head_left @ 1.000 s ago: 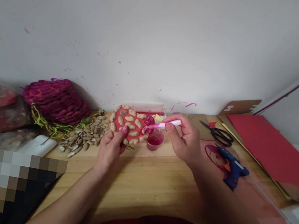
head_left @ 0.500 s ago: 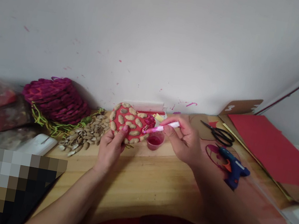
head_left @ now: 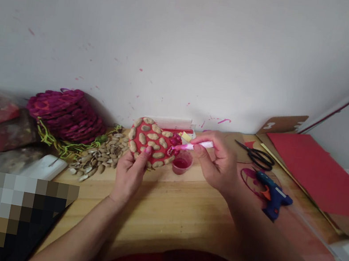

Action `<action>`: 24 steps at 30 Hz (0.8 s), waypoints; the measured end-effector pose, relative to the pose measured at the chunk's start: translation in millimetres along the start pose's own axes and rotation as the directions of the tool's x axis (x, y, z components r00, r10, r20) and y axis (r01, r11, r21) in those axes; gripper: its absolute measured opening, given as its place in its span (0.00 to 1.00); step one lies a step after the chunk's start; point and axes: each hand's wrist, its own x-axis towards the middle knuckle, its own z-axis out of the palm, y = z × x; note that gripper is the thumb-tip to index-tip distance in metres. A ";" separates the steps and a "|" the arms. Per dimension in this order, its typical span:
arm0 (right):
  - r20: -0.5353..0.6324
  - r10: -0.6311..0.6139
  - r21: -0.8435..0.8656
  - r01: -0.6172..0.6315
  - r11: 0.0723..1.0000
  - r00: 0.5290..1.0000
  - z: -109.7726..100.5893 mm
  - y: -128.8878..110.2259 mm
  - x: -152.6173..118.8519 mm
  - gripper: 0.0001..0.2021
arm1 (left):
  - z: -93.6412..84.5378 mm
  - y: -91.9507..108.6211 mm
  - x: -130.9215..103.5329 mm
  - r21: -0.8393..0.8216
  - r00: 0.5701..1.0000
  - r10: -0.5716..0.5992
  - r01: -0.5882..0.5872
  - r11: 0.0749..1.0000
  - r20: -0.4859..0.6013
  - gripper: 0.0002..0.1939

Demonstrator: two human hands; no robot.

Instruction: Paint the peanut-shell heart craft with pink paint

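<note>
Pinching a flat red disc-like piece studded with tan peanut shells (head_left: 152, 142), the left hand (head_left: 129, 174) has its thumb pressed on the lower front face; its fingers are mostly hidden behind. The piece is raised above the pale wooden tabletop (head_left: 158, 222), up and forward from that grip. To its right, the right hand (head_left: 220, 165) is closed on a slim white stick with a pink-wet end (head_left: 204, 145), the tip at the shells on the piece's right edge, where several are glossy magenta. Just below the stick and beside the piece is a small clear plastic cup of dark pink liquid (head_left: 182, 163). The likeliest trouble is a spill: a dip of the right wrist or a swing of the piece's edge could knock the cup, since both are so near. The hold is on one side only, so firm pressure from the tip at the far edge might twist the piece under the thumb or loosen a shell. An overloaded tip could drip onto the wood or run onto the right fingertips, making the stick slippery. Left of the holding hand, the loose heap of tan shells (head_left: 100, 158) could catch stray drops if the stick flicked.
</note>
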 end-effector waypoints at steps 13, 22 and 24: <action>-0.060 0.003 -0.086 -0.008 0.996 0.998 -5.2 -0.4 4.0 0.02 | -2.2 -1.6 1.5 0.012 1.000 0.001 -0.001 1.000 -0.014 0.23; 0.305 0.249 -0.328 -0.144 0.934 0.919 10.9 28.4 -6.3 0.04 | -6.2 -11.5 5.9 -0.040 0.996 -0.077 0.075 0.996 -0.048 0.25; 0.325 0.247 -0.373 -0.116 0.921 0.913 15.5 33.8 -10.2 0.06 | -6.4 -13.3 6.2 -0.037 0.997 -0.063 0.062 0.997 -0.047 0.24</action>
